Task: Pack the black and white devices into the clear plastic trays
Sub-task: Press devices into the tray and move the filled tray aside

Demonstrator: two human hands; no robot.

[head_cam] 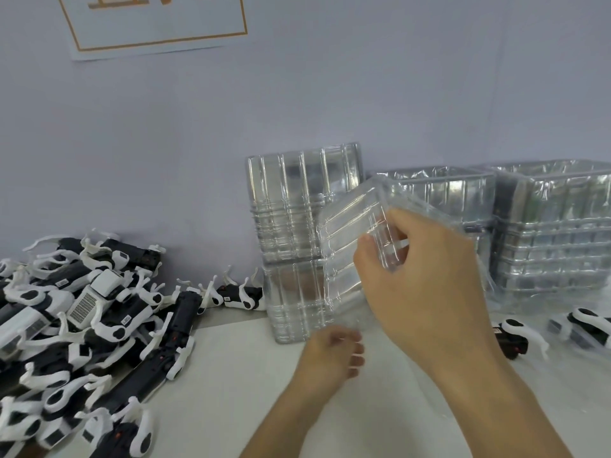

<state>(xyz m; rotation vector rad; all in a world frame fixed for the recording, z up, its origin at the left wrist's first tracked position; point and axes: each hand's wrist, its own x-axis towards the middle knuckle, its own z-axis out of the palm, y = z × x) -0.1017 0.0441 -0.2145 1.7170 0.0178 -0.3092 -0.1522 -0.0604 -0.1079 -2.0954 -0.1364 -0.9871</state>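
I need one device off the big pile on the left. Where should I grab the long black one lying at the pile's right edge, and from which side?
Take the long black device around the middle of its bare black body, coming from the right, over the table. That side is probably free: the body lies along the edge of the pile, while white clips crowd its left side and lower end.

A wall sign (155,21) above the pile of black and white devices (82,325) is cut off by the top edge, its characters unreadable. The pile runs past the left edge. Device labels are too small to read.
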